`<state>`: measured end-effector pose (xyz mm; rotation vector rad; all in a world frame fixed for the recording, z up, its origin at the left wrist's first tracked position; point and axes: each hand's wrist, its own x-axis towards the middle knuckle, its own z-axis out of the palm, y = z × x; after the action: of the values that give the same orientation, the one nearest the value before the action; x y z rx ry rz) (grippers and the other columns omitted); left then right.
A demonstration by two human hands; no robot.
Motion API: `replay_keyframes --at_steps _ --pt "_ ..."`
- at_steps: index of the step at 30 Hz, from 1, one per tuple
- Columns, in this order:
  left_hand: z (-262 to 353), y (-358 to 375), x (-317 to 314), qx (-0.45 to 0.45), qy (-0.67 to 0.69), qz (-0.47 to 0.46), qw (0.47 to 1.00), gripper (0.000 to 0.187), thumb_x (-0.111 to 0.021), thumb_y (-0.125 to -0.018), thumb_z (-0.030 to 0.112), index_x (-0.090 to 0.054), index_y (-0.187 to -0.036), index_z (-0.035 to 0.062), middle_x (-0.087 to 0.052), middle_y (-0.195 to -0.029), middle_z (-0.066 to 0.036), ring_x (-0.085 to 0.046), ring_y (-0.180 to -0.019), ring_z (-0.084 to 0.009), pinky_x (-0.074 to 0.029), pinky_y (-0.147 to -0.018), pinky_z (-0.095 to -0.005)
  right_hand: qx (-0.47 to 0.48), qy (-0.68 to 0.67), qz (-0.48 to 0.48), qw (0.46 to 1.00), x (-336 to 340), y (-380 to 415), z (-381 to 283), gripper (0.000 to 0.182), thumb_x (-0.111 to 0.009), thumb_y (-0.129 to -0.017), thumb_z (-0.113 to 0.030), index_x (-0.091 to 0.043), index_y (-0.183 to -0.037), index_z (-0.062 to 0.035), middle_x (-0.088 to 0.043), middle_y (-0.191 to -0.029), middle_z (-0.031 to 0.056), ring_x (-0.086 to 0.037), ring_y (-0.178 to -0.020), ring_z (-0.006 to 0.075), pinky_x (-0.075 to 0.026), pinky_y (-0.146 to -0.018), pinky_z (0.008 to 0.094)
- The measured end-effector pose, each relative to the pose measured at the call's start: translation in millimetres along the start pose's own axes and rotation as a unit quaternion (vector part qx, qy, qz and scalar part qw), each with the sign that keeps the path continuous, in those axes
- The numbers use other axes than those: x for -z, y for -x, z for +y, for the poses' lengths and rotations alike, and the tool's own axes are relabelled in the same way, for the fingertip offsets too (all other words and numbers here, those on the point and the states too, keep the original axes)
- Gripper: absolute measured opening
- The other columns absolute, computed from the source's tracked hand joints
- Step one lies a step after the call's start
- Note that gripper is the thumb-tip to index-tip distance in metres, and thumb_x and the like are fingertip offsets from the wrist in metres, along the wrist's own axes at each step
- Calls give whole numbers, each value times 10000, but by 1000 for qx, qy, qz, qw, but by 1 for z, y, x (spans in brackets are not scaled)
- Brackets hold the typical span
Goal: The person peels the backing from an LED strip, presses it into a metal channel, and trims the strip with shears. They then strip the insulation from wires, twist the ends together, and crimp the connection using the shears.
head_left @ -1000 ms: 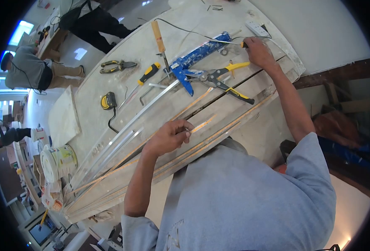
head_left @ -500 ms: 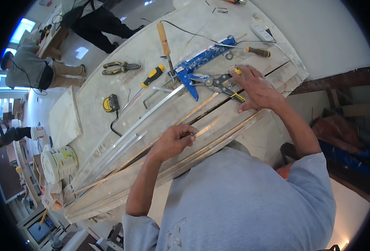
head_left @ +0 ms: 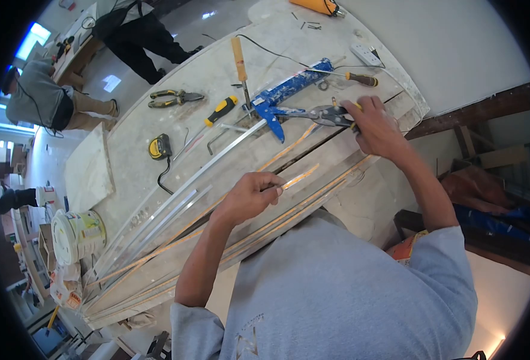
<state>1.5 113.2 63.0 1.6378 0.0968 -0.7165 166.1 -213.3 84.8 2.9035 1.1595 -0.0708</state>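
My left hand point(head_left: 250, 198) pinches a thin strip point(head_left: 301, 177) with an orange face, which points up and right over the table. My right hand point(head_left: 379, 127) is closed around the yellow-and-black handles of the metal snips point(head_left: 328, 115), whose jaws point left toward the blue caulking gun point(head_left: 295, 84). Long orange-edged strips point(head_left: 277, 217) lie along the near side of the table. A yellow-black screwdriver point(head_left: 222, 111), pliers point(head_left: 175, 98) and a tape measure point(head_left: 159, 146) lie farther left.
The worktable point(head_left: 217, 66) carries a wooden-handled tool point(head_left: 239, 59), another screwdriver point(head_left: 361, 78) and a power strip point(head_left: 367, 54). A white bucket point(head_left: 79, 235) stands at the left end. One person point(head_left: 43, 102) and another person in black trousers point(head_left: 142, 42) are beyond the table.
My right hand has closed on the snips and lifted them, with their handles now closer together. My left hand still pinches the strip, nearly in place. The view has shifted slightly.
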Motion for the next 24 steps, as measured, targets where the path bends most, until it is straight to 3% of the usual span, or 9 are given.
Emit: replay_keyframes --at_steps 2,5,7,8,11,13,18,20,24 --pt "2 1 1 -3 3 1 1000 249 -654 -985 191 -736 -1147 21 -637 -783 19 -504 -644 -54 -398 -565 -260 15 -146 49 988 -10 29 -1 781 -718 -739 -64 -472 -1480 -29 -530 -1206 235 -518 -1127 444 -450 -1031 504" --pt "7 4 2 -9 8 -1 1000 248 -655 -992 192 -739 -1150 19 -634 -784 22 -499 -649 -52 -392 -565 -259 -65 -330 -37 941 -17 76 -42 714 -757 -805 -106 -491 -1457 14 -587 -1228 231 -584 -1128 406 -480 -1033 473" --pt "16 6 3 -6 -2 17 1000 235 -649 -990 142 -735 -1147 -10 -655 -810 -24 -566 -756 -112 -471 -705 -310 -140 -428 -97 887 -11 100 -85 668 -782 -862 -165 -510 -1441 26 -621 -1262 227 -635 -1125 364 -509 -1009 452" --pt "19 7 2 -11 -1 16 1000 235 -649 -990 142 -735 -1147 -10 -655 -810 -24 -566 -756 -112 -471 -705 -310 -161 -465 -125 861 -6 110 -103 652 -792 -887 -199 -519 -1432 32 -634 -1280 226 -656 -1125 343 -523 -995 441" --pt "33 10 3 -41 -28 34 998 238 -644 -997 137 -728 -1151 -23 -663 -816 -37 -587 -766 -117 -480 -712 -312 -146 -505 -142 839 -16 133 -135 603 -771 -908 -196 -530 -1410 35 -679 -1153 192 -685 -1020 314 -542 -939 425" --pt "46 15 4 -54 -58 41 996 243 -641 -1007 140 -721 -1150 -40 -673 -824 -53 -608 -782 -119 -486 -720 -310 -163 -532 -119 822 -22 143 -154 439 -771 -916 -181 -583 -1277 -16 -686 -993 93 -661 -934 214 -537 -873 382" --pt "51 18 6 -60 -45 29 997 240 -670 -1020 166 -728 -1181 -2 -658 -809 -1 -533 -689 -68 -431 -614 -265 -226 -543 -107 801 -28 155 -178 395 -739 -925 -164 -591 -1256 -8 -689 -986 102 -662 -941 213 -537 -880 385" --pt "51 18 8 -57 -40 20 997 247 -672 -1021 172 -729 -1188 -2 -658 -809 0 -526 -677 -64 -424 -598 -258 -242 -533 -137 799 -23 153 -183 511 -737 -916 -192 -553 -1329 47 -686 -1084 193 -690 -1004 333 -544 -915 437" --pt "47 17 9 -55 -28 6 998 277 -674 -1022 171 -723 -1224 -13 -662 -828 4 -520 -665 -56 -420 -581 -246 -259 -523 -138 800 -25 152 -192 528 -734 -922 -225 -553 -1329 59 -673 -1146 226 -683 -1049 362 -542 -924 456"
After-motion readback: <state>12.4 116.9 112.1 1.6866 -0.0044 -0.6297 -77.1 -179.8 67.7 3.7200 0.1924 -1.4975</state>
